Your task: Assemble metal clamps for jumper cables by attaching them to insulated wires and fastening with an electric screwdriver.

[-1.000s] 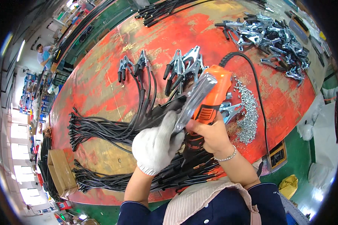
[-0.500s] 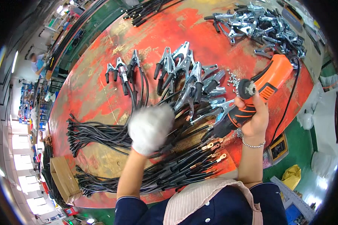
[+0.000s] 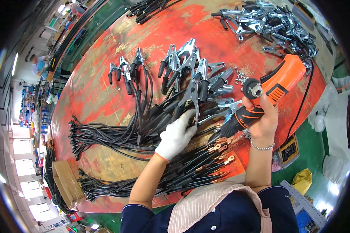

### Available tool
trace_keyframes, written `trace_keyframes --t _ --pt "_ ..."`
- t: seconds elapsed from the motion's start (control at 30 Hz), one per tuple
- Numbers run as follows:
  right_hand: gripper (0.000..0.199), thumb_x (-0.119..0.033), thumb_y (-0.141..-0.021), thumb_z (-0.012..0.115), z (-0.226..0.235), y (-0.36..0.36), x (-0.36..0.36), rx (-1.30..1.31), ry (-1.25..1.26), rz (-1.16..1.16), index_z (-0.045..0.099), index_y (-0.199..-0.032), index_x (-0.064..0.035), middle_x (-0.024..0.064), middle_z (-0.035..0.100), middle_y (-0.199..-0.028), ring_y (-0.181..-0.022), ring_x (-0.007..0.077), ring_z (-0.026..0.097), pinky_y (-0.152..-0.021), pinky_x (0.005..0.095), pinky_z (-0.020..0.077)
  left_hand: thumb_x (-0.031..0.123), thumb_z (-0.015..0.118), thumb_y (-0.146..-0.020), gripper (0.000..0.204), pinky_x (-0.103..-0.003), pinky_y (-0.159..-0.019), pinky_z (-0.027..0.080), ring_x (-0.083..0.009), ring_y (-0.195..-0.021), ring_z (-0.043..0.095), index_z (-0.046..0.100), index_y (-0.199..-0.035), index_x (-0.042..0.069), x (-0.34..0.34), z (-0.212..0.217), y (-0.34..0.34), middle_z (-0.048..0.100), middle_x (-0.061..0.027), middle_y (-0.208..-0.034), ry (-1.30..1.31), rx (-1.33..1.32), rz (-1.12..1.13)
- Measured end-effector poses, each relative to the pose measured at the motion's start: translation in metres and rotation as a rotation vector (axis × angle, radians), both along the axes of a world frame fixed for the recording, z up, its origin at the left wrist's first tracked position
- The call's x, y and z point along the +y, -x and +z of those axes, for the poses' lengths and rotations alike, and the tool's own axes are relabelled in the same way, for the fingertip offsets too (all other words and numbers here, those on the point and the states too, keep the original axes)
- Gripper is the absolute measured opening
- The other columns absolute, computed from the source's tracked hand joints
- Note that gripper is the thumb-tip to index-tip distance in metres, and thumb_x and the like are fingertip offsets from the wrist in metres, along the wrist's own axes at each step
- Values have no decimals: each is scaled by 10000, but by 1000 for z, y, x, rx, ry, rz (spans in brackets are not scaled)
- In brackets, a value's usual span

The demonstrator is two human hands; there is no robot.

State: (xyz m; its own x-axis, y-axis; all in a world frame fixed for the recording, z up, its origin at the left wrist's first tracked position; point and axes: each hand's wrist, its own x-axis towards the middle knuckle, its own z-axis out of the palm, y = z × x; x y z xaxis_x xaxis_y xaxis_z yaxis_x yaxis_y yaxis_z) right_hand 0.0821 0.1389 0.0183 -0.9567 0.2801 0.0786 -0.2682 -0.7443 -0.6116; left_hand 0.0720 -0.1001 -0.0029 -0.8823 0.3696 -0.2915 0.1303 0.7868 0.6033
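My left hand (image 3: 175,136) wears a white glove and closes its fingers on a silver spring clamp (image 3: 191,97) with black-sleeved handles. That clamp lies at the near side of a group of similar clamps (image 3: 187,58) fitted to black cables (image 3: 105,134). A bare right hand (image 3: 263,120) of mine grips an orange and black corded power tool (image 3: 280,83). Its round black nose with a metal tip faces up by my thumb. Below both hands lies a bundle of black cables with copper lugs (image 3: 230,159). My left fingertips are partly hidden by the clamp.
Many loose clamps (image 3: 268,25) are heaped at the far right of the worn red table (image 3: 91,83). Small screws (image 3: 241,76) lie beside the tool's nose. Its black cord (image 3: 304,99) runs down the right side. A cardboard box (image 3: 66,184) stands at the left edge.
My left hand, blurred before over the cables, has moved right and closed on a clamp. The tool in my right hand has barely shifted.
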Motion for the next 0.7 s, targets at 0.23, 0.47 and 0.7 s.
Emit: trace_keyframes --t 0.23,0.47,0.7 --pt "265 -125 -872 633 -1 -1 -3 -46 -13 -52 516 -1104 -73 42 584 -929 -720 129 516 -597 264 452 89 587 -877 456 -280 -942 404 -145 -1010 533 446 -1292 -37 -8 16 -4 574 -85 -1103 -514 -317 136" --pt "378 42 -797 682 1 -3 -5 -47 3 -8 545 -1132 -63 60 635 -981 -778 156 628 -634 294 543 116 560 -902 331 -237 -673 495 -92 -785 562 495 -1185 -44 -11 6 -11 595 -64 -956 -613 -295 290" --pt "411 -19 -773 714 10 -13 -22 -104 -166 98 532 -1140 -37 58 610 -965 -791 170 612 -679 293 527 124 578 -897 264 -201 -456 450 -109 -615 577 469 -1093 -15 -3 46 -16 618 -123 -855 -990 -443 653"
